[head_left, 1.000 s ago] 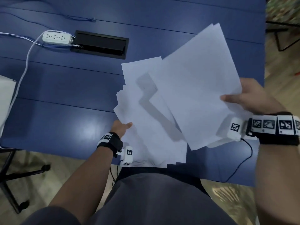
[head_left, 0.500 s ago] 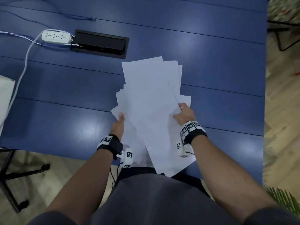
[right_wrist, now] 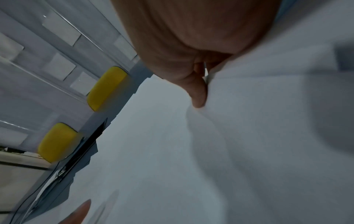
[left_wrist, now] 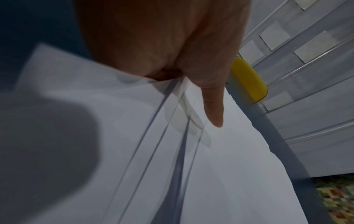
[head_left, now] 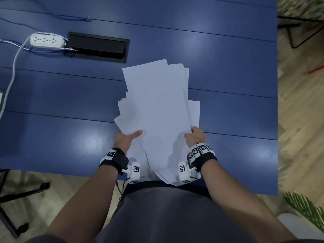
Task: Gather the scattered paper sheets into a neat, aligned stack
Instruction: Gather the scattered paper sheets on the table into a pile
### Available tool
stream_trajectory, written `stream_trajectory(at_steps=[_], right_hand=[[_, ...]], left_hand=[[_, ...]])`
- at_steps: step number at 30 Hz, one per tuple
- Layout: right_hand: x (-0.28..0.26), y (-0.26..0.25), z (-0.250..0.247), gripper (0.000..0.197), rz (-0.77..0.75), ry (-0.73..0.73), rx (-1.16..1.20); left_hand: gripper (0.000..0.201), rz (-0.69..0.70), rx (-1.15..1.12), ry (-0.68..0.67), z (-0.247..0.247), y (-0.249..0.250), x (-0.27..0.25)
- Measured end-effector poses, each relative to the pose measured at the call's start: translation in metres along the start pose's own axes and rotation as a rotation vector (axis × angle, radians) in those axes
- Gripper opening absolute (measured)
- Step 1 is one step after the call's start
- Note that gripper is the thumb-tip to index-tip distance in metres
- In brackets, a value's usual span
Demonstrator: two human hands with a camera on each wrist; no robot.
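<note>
Fingers of both hands are tucked under the loose pile of white paper sheets (head_left: 157, 109), with each thumb laid on top, so the pile is pinched along its near edge from two sides. In the head view the left hand (head_left: 125, 140) grips the near-left corner and the right hand (head_left: 196, 136) grips the near-right one. I take that hold as a way to gather everything at once and square it. The pile lies on the blue plank table (head_left: 52, 128), its near end hanging past the table edge toward the person's lap. It is not aligned: corners fan out at the far end and along the left side. Farther off to the left sit a white power strip (head_left: 46, 40) with its cables and a black recessed cable box (head_left: 98, 47), well apart from the paper. Nothing lies close enough to block the work.

From the left wrist, the thumb (left_wrist: 210, 98) presses flat on the top sheet, and several staggered sheet edges (left_wrist: 172, 121) show beside it. The other fingers are hidden beneath.

From the right wrist, the thumb (right_wrist: 199, 94) bears down on the paper, which buckles slightly there. Beyond, blurred yellow pads (right_wrist: 107, 88) show in the room.
</note>
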State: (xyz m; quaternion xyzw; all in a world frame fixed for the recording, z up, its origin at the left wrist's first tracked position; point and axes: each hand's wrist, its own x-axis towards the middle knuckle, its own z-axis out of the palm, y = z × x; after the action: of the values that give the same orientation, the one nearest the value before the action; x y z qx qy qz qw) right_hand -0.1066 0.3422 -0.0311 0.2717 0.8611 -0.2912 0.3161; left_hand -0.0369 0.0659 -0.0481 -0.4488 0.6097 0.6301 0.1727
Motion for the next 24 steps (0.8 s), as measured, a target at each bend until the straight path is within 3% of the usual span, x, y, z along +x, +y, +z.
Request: stream_trajectory(at_steps=[1,4,6,9,12,14,17,18,20,22,24], right_hand=[[0.000,0.001,0.002,0.009,0.008,0.003,0.027],[0.001,0.006,0.011,0.038,0.004,0.056,0.067],[-0.003,0.007,0.014,0.041,0.000,0.067,0.049],[-0.013,0.001,0.015,0.037,-0.069,-0.025,-0.080],[-0.015,-0.004,0.018,0.058,-0.129,-0.113,-0.254],[-0.013,-0.005,0.019,0.055,-0.121,-0.116,-0.241],[-0.007,-0.003,0.019,0.014,-0.097,-0.080,-0.154],[-0.004,-0.001,0.018,0.012,-0.068,-0.053,-0.102],[-0.004,-0.002,0.012,0.027,-0.004,0.003,0.024],[-0.006,0.000,0.008,0.015,0.034,0.035,0.121],[-0.009,0.002,0.010,0.038,0.048,0.048,0.155]], left_hand=[[0.047,0.001,0.003,-0.003,0.000,0.000,0.000],[0.050,-0.004,0.037,0.005,0.001,0.006,-0.002],[0.050,-0.032,0.071,0.003,0.002,0.008,-0.001],[0.059,-0.060,0.104,0.005,0.007,0.022,-0.001],[0.061,-0.092,0.149,0.016,0.013,0.037,0.001],[0.065,-0.110,0.169,0.025,0.016,0.043,0.002],[0.073,-0.114,0.144,0.037,0.016,0.040,0.005],[0.070,-0.106,0.127,0.034,0.015,0.035,0.007],[0.072,-0.105,0.105,0.021,0.014,0.028,0.004],[0.080,-0.091,0.081,0.029,0.013,0.023,0.001],[0.072,-0.068,0.058,0.024,0.014,0.018,-0.001]])
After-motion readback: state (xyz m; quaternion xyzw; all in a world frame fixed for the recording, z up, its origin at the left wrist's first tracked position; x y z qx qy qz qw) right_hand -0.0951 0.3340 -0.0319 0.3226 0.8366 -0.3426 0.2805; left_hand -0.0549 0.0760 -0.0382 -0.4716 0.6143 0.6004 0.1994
